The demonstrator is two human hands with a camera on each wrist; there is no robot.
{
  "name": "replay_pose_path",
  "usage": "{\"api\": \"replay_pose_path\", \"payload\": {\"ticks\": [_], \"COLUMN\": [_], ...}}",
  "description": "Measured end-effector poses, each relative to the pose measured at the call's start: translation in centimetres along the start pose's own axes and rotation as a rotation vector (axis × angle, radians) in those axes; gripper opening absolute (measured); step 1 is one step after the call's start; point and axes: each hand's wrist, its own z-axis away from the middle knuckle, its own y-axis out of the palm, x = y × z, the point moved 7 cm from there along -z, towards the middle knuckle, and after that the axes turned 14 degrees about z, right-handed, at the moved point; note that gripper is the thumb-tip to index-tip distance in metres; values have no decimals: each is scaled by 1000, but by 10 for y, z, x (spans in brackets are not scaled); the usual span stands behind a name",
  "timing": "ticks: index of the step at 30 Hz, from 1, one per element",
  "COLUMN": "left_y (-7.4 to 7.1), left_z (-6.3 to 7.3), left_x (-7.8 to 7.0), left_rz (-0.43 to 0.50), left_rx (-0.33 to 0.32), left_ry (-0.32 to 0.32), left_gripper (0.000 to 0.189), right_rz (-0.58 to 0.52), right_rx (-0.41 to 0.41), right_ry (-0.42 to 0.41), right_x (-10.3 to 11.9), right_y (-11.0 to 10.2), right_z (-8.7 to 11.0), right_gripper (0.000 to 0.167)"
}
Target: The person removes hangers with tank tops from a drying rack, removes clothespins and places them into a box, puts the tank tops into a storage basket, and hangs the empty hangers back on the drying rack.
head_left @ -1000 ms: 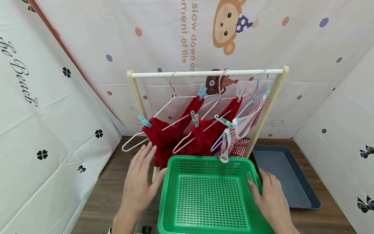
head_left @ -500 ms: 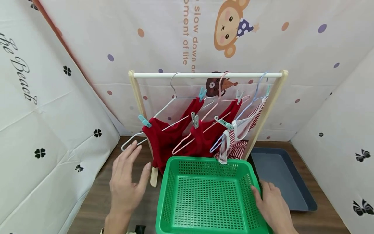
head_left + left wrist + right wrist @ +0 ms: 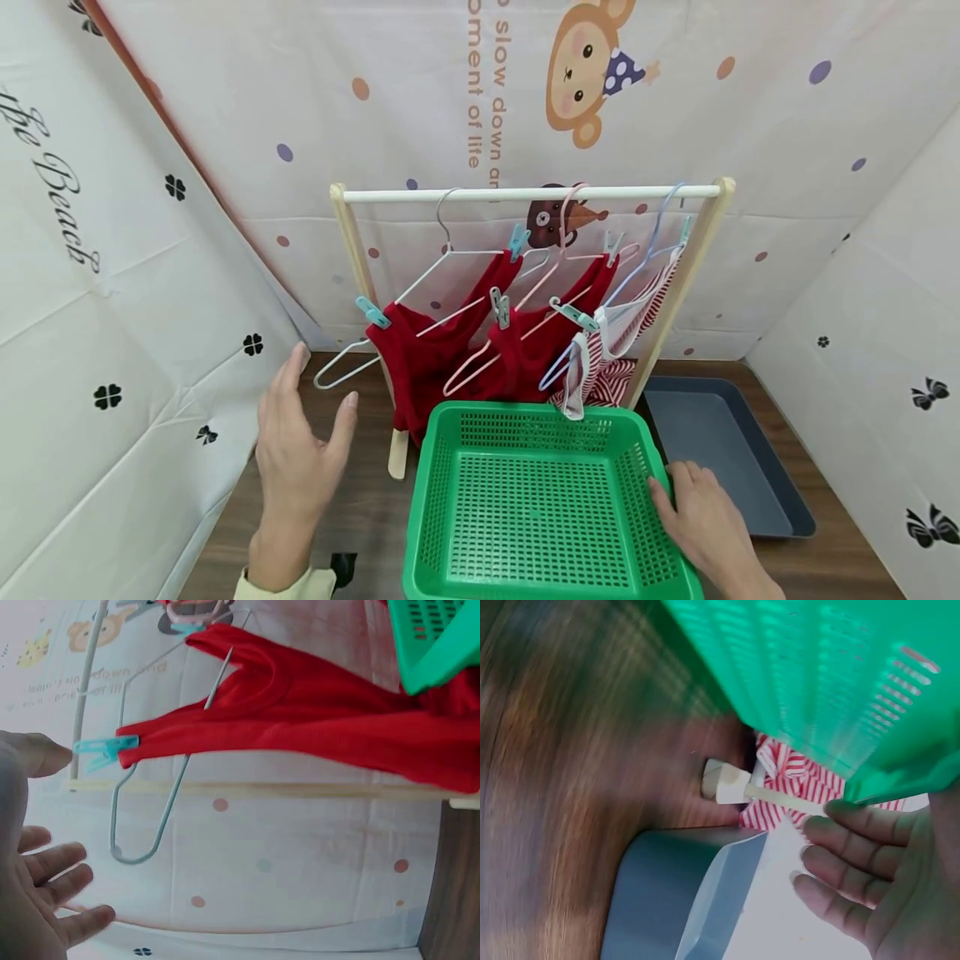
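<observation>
A green perforated plastic basket fills the front middle of the head view, with nothing inside it. My right hand holds its right rim, thumb over the inner side and fingers along the outside, as the right wrist view also shows the fingers beside the basket wall. My left hand is spread in the air left of the basket, touching nothing. Nearest to it is a white hanger with a red garment clipped on by blue clothespins.
A small rack with a white rail and wooden posts stands behind the basket. A pink hanger bears another red garment; a blue hanger bears a striped one. A grey tray lies right on the wooden table.
My left hand has moved left, away from the basket and the red garment. My right hand has stayed on the basket's right rim, shifting slightly down.
</observation>
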Motion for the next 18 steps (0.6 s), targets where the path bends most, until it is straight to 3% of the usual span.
{"api": "replay_pose_path", "payload": {"ticks": [5,9,18], "left_y": [3,7,13], "left_z": [-7,-9,-13], "left_x": [14,22,30], "left_rz": [-31,-40,-54], "left_rx": [98,172,212], "left_ry": [-93,-161,-259], "left_gripper": [68,56,34], "right_rz": [28,43,87], "right_rx": [-54,-80,-121], "right_ry": [-29,-46,-75], "right_x": [-1,1,2], "right_y": [0,0,1], "right_z": [-1,-2,-1], "right_gripper": [29,27,26]}}
